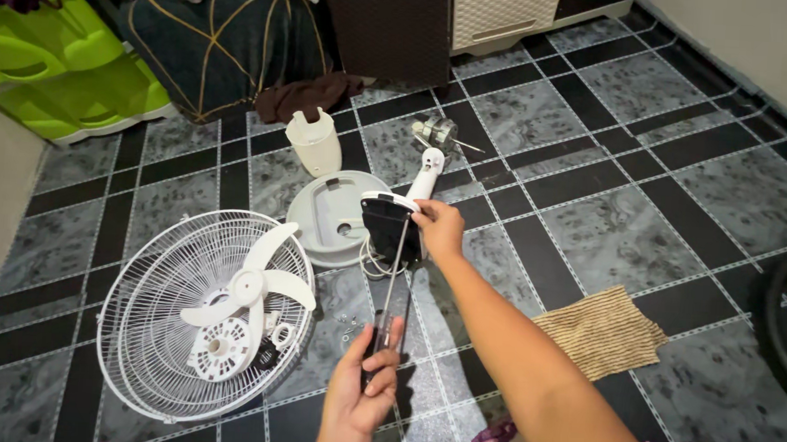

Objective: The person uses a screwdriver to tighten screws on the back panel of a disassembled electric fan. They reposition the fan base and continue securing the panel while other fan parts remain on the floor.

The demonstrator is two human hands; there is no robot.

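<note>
Seen from above, two bare hands work over a dark tiled floor (597, 170) strewn with the parts of one dismantled white fan. Low in the centre of the frame, the left hand (360, 387) is closed around the dark handle of one long screwdriver (392, 289), whose thin shaft runs upward to the fan's control housing. Just above it, in the middle of the frame, the right hand (438, 230) pinches the top edge of that control housing (389, 225), a white-rimmed piece with a dark open inside, holding it upright off the floor. One white stand pole (428, 170) reaches from behind the housing toward one small metal motor (437, 133) in the upper centre. Behind the housing lies one round white base (325, 217), and above that stands one white motor cover (315, 142). At lower left, one round wire grille (146, 324) lies flat, with one three-bladed white fan blade (248, 285) resting on it. One striped tan cloth (601, 332) lies at right. Green plastic chairs (49, 54) are stacked in the upper left corner.
</note>
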